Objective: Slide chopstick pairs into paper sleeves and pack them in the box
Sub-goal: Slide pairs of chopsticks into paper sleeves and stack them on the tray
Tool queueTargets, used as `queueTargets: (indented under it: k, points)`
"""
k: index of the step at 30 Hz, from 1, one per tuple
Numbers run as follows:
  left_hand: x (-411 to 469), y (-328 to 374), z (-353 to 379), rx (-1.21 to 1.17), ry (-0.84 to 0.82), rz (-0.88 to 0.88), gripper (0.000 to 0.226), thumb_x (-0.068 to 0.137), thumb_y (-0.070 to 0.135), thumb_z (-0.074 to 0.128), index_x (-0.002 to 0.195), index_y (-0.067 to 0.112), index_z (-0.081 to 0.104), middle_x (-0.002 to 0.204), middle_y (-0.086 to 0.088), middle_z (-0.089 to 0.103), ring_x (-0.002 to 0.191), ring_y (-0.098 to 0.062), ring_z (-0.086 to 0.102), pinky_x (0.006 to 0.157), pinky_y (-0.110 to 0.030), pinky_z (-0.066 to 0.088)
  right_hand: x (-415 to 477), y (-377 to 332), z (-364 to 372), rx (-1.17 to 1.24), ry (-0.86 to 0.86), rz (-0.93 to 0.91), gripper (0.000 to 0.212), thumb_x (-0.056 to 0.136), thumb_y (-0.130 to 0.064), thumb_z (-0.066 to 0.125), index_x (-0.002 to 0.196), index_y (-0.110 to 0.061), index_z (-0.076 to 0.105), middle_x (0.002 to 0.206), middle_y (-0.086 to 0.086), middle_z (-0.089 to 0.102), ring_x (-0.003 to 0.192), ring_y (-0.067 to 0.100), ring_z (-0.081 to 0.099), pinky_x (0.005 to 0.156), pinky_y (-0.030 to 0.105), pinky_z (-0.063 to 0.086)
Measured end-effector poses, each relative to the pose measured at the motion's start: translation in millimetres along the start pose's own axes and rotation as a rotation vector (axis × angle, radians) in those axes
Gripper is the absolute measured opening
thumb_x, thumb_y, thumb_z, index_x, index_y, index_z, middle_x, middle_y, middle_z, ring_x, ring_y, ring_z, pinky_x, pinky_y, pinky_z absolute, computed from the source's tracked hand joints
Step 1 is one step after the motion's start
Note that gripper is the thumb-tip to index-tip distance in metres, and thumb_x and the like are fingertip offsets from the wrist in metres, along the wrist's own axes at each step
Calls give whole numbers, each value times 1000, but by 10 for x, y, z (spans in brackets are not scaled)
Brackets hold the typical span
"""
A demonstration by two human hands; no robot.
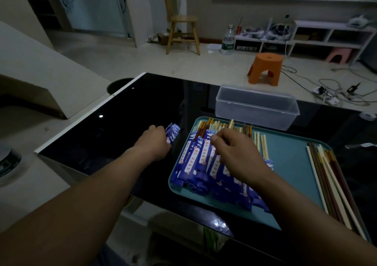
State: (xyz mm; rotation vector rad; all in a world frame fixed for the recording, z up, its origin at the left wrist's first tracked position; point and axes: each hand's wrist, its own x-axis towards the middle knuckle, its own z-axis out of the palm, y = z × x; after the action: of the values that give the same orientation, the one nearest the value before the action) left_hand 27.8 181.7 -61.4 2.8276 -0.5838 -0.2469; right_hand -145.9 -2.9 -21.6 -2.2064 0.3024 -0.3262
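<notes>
A teal tray (289,153) lies on the black glass table. Its left half carries a heap of blue paper sleeves (195,163), several with chopstick ends poking out at the far side. Loose chopsticks (330,176) in cream and brown lie along the tray's right edge. My left hand (155,141) grips a blue sleeve (172,132) just left of the tray, above the table. My right hand (232,153) hovers over the heap with its fingers curled, pinching chopsticks near the heap's far end. A clear plastic box (255,106) stands empty behind the tray.
The black table (122,127) has a white rim on its left side. Beyond it on the floor stand an orange stool (265,69), a wooden chair (182,33), a water bottle (228,40) and loose cables (334,94). A tape roll (368,115) lies at the right edge.
</notes>
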Motion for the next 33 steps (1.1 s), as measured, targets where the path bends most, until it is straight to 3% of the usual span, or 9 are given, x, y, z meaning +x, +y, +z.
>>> queueTargets:
  k: [4, 7, 12, 17, 21, 23, 25, 30, 33]
  points:
    - [7, 36, 21, 7, -20, -36, 25, 97, 29, 61, 111, 13, 47, 115, -14, 63, 87, -27, 57, 75, -36, 48, -1, 11, -3, -34, 0, -8, 30, 108, -38, 51, 86, -20, 61, 77, 2, 64, 71, 22, 61, 66, 37, 51]
    - [35, 45, -3, -97, 19, -44, 22, 98, 24, 59, 110, 12, 45, 109, -13, 63, 91, -33, 63, 76, -37, 51, -15, 19, -36, -48, 3, -10, 29, 108, -38, 51, 86, -21, 61, 77, 1, 64, 71, 20, 61, 67, 36, 52]
    - [24, 373, -351, -1118, 122, -54, 22, 96, -3, 50, 114, 8, 52, 87, -11, 62, 62, -19, 62, 58, -29, 52, -3, -19, -122, -19, 42, 17, 33, 108, -39, 48, 92, -15, 64, 83, 8, 66, 78, 27, 66, 75, 46, 58]
    - [-249, 938, -568, -1833, -42, 52, 15, 105, 13, 54, 91, 18, 54, 70, 0, 49, 60, -12, 50, 66, -29, 49, -21, -169, -109, 435, 48, 289, 43, 109, -49, 40, 123, -14, 61, 110, 8, 70, 95, 20, 71, 84, 37, 60]
    - [-478, 1448, -365, -1784, -187, 155, 12, 102, 18, 63, 91, 18, 59, 71, -3, 63, 68, -18, 66, 67, -33, 57, -5, -288, -132, 1176, 2, 414, 59, 109, -54, 35, 136, -8, 59, 126, 16, 72, 118, 28, 69, 110, 50, 49]
    - [-550, 1672, -207, -1660, -249, 187, 11, 100, 23, 66, 103, 12, 64, 89, -15, 74, 88, -30, 74, 80, -42, 62, -19, -248, -238, 1324, 81, 381, 62, 109, -54, 32, 134, -8, 66, 127, 15, 72, 123, 26, 67, 115, 47, 45]
    - [-542, 1761, -131, -1539, -263, 172, 22, 99, 30, 68, 113, 13, 65, 101, -22, 75, 96, -35, 75, 86, -48, 61, -39, -209, -343, 1215, 117, 426, 62, 109, -56, 33, 130, -10, 69, 123, 15, 74, 122, 27, 68, 112, 47, 47]
    - [-611, 2094, 72, -1248, -570, 252, 8, 102, 18, 59, 102, 16, 67, 72, -10, 64, 57, -17, 52, 49, -27, 42, -194, 250, -932, 694, 136, 431, 46, 102, -55, 53, 124, -20, 73, 119, 2, 77, 114, 18, 70, 92, 40, 56]
    - [-796, 2348, 229, -1095, -706, 303, 17, 101, 8, 52, 111, 13, 65, 91, -25, 66, 55, -14, 56, 50, -27, 47, -382, 435, -1143, 560, 45, 508, 33, 97, -44, 66, 116, -18, 74, 108, 0, 79, 100, 15, 74, 77, 32, 55]
